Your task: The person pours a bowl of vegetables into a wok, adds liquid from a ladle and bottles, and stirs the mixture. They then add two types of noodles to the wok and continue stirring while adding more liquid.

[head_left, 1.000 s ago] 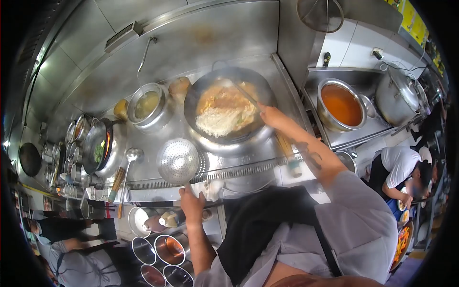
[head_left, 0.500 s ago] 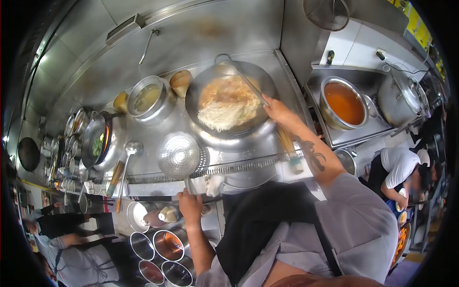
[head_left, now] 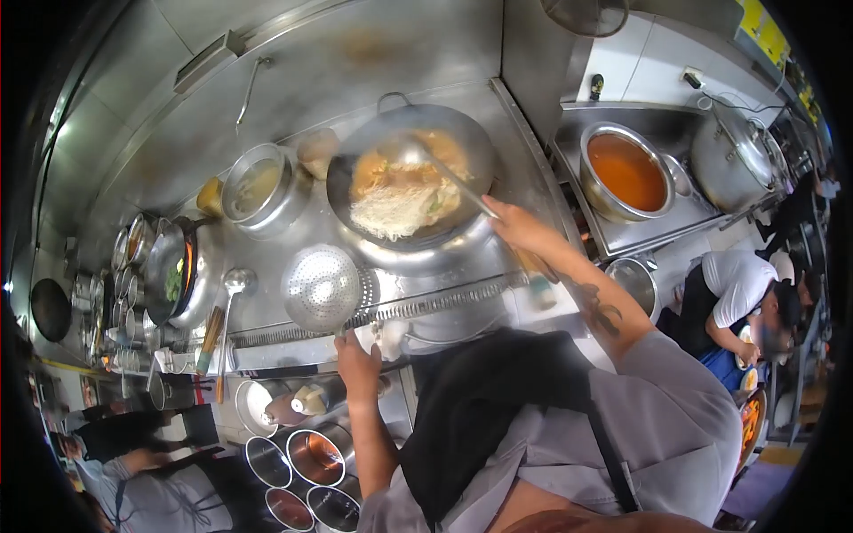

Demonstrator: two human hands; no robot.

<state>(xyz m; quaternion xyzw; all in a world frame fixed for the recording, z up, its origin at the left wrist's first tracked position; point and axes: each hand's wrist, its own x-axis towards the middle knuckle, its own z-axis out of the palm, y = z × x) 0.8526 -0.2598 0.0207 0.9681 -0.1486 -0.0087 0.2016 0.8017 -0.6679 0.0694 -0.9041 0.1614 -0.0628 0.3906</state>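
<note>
My right hand [head_left: 508,222] is closed around the handle of a metal ladle [head_left: 404,151], whose bowl is in a wok [head_left: 480,147]. Pale noodles [head_left: 391,210] lie at the near side of the wok, with orange-brown broth [head_left: 446,149] behind them. Below and left of the wok is a round perforated strainer [head_left: 322,289]. At its near edge, my left hand [head_left: 358,360] is closed on its handle, which is mostly hidden by the fingers.
A steel pot [head_left: 258,191] stands left of the wok; a second wok [head_left: 164,277] holds greens. Orange liquid [head_left: 626,173] fills a pot at right, beside a lidded pot [head_left: 724,151]. Containers [head_left: 315,457] stand at lower left. Other people [head_left: 733,298] are at both sides.
The ladle bowl has moved from the far rim down toward the noodles. My left hand has shifted right and closer to the strainer's bowl. The whole view has shifted slightly.
</note>
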